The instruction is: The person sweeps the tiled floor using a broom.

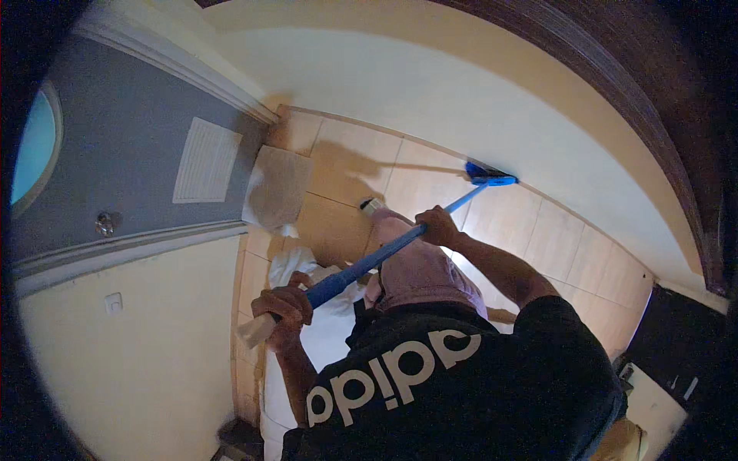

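Observation:
A broom with a long blue handle (361,265) slants across the view, from lower left up to the right. My left hand (283,313) is closed round its upper part, close to the pale end of the handle. Farther down, my right hand (438,227) grips the handle with the fingers wrapped round it. The blue broom head (492,175) rests on the tiled floor (430,178), up against the foot of the wall. Its bristles are mostly in shadow.
At the left stands a grey door (138,138) with a white vent and a round knob. A light mat (278,184) lies before it. White cloth (327,338) is beside my legs. The cream wall (461,84) curves along the far side; a dark piece of furniture (676,330) stands at the right.

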`<state>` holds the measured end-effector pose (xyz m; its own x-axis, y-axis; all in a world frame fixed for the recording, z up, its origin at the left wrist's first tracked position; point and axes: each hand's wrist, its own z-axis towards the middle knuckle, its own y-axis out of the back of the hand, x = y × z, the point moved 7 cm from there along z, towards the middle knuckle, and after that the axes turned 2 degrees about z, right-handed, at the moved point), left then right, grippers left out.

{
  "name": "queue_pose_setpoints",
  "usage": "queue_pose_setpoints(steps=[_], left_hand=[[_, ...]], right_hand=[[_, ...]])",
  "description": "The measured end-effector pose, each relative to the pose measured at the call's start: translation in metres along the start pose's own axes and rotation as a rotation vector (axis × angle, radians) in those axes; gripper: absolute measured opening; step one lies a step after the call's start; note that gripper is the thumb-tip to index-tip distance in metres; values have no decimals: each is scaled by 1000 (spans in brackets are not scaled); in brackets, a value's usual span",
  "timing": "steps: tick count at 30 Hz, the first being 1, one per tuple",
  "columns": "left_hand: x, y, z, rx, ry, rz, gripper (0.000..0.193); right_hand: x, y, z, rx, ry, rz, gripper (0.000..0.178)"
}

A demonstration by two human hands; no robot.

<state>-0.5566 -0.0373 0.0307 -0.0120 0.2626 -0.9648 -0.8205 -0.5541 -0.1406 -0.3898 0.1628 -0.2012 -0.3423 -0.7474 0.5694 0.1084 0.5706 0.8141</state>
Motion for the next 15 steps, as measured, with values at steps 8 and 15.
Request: queue_pose_setpoints(steps=[8,15], left_hand=[[-147,-40,-47,-134,-376,-25,21],[-162,-110,-81,18,-484,296,27]], right_hand=[[118,-11,-9,-109,351,-26,22],[150,-24,51,-180,404,286,20]])
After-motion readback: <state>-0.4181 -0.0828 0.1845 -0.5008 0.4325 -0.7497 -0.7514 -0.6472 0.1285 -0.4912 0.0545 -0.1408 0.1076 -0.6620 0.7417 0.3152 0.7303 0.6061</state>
